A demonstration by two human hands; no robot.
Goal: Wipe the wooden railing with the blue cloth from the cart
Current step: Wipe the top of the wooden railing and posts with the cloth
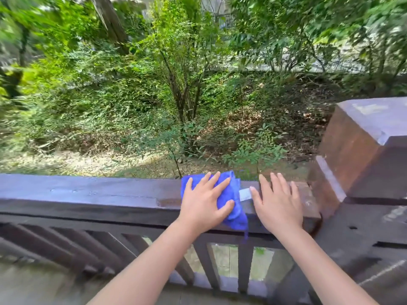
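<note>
A dark brown wooden railing point(88, 194) runs across the view from the left edge to a thick post on the right. A bright blue cloth point(233, 194) lies bunched on the rail's flat top, one corner hanging over the near side. My left hand point(204, 205) presses flat on the cloth with fingers spread. My right hand point(279, 203) lies flat on the bare rail just right of the cloth, fingers apart, holding nothing. A narrow strip of rail shows between the two hands.
A wide square wooden post point(363, 150) ends the rail at the right. Vertical balusters point(207, 260) stand below the rail. Beyond the rail the ground drops to shrubs, small trees point(185, 84) and leaf litter.
</note>
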